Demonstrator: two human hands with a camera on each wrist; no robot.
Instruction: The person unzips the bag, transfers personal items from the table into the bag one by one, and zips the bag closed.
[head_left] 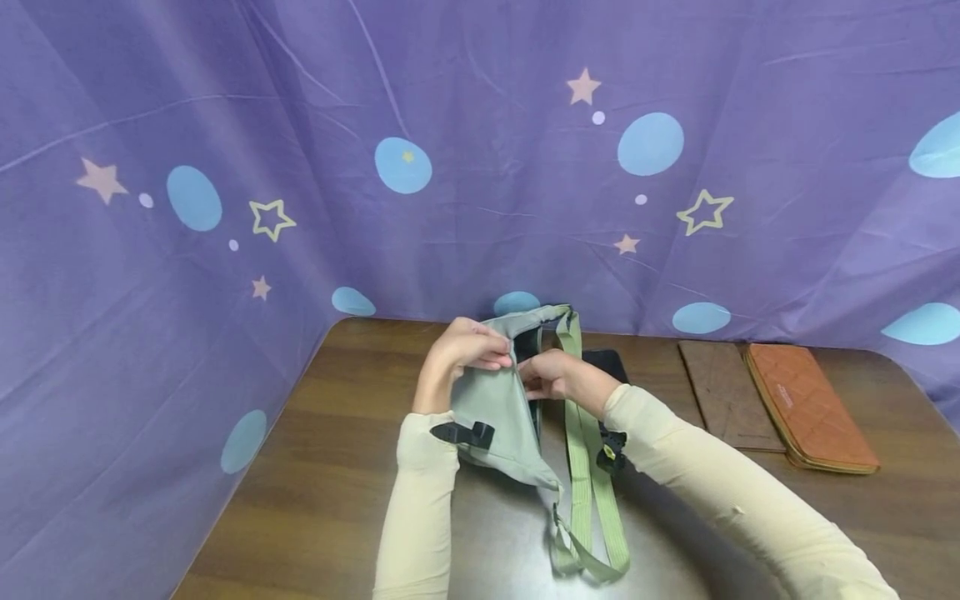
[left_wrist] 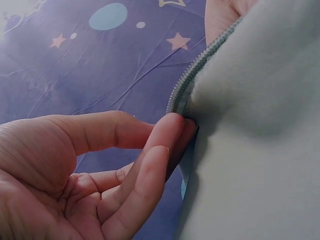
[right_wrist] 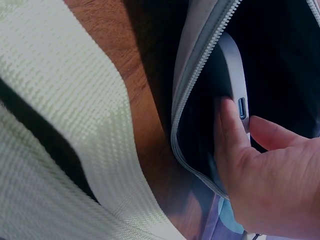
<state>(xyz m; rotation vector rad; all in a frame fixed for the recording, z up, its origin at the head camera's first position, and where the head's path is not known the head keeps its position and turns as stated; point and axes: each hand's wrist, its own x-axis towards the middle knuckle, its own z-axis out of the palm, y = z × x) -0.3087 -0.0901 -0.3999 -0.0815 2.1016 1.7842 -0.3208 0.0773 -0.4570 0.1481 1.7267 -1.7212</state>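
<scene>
A pale green waist bag stands on the table with its zipped mouth gaping. My left hand pinches the bag's edge beside the metal zipper, thumb and fingertips meeting on the fabric. Through the opening reaches my right hand. In the right wrist view its thumb and fingers grip a slim grey device with rounded corners and a charging port, inside the dark lining. The device's lower part is hidden by the hand and the bag. Green webbing straps hang from the bag onto the table.
To the right lie a flat brown leather piece and an orange quilted zip wallet. A black flat object shows behind the right wrist, and a black buckle below it. A purple patterned curtain borders the table.
</scene>
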